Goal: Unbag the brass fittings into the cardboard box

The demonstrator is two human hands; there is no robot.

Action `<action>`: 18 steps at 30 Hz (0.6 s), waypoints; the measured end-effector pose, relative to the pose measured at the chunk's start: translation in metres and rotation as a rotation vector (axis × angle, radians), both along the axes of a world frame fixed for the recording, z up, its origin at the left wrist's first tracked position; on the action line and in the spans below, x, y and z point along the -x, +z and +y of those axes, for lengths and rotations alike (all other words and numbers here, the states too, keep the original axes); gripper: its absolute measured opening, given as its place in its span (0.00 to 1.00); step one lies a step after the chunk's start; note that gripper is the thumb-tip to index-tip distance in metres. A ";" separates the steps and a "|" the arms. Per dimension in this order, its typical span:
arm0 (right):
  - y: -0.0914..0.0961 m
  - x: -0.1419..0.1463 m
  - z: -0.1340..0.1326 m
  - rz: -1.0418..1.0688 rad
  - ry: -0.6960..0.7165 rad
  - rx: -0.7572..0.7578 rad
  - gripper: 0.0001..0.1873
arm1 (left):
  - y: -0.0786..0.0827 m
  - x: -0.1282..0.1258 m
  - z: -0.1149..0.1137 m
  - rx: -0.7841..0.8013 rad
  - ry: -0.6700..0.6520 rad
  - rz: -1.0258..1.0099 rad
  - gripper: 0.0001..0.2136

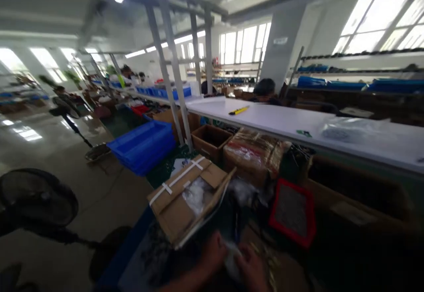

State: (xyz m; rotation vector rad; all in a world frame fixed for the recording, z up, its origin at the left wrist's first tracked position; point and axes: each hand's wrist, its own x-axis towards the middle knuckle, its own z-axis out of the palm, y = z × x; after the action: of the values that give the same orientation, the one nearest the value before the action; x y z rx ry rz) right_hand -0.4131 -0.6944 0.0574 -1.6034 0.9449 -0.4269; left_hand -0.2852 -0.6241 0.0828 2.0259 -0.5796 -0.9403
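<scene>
At the bottom of the head view, my left hand (213, 254) and my right hand (252, 265) are close together over the dark bench. Between them is a pale, translucent plastic bag (232, 261), pinched from both sides; blur hides what is inside it. Just beyond my left hand a flattened cardboard box (179, 214) with white tape strips lies tilted, clear plastic on top. A red tray (309, 225) full of small grey parts sits to the right of my right hand. Brown cardboard (288, 274) lies beside that hand.
Blue crates (142, 148) are stacked at the left, near a standing fan (36, 199). A white shelf (281, 117) carries a yellow cutter (239, 111) and a plastic bag (351, 129). Beneath it stand an open carton (212, 139) and a wrapped package (250, 155). A person (265, 91) is behind the shelf.
</scene>
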 end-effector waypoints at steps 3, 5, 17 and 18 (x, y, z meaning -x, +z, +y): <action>-0.025 0.037 0.006 0.167 -0.052 0.064 0.07 | -0.023 0.042 0.019 -0.067 -0.179 -0.131 0.03; -0.038 0.045 0.003 0.319 -0.022 0.151 0.07 | -0.009 0.058 0.027 -0.086 -0.414 -0.176 0.05; -0.061 0.038 -0.032 0.017 0.243 -0.123 0.26 | 0.123 -0.106 0.011 0.135 -0.244 -0.577 0.12; -0.055 0.034 -0.032 -0.002 0.236 -0.146 0.25 | 0.101 -0.125 0.000 0.061 -0.329 -0.674 0.18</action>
State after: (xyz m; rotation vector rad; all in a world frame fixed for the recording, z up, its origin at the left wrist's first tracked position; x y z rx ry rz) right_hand -0.4472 -0.7264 0.0028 -1.5581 0.7558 -0.1913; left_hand -0.1606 -0.6243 0.1842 2.2160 -1.3152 -0.3789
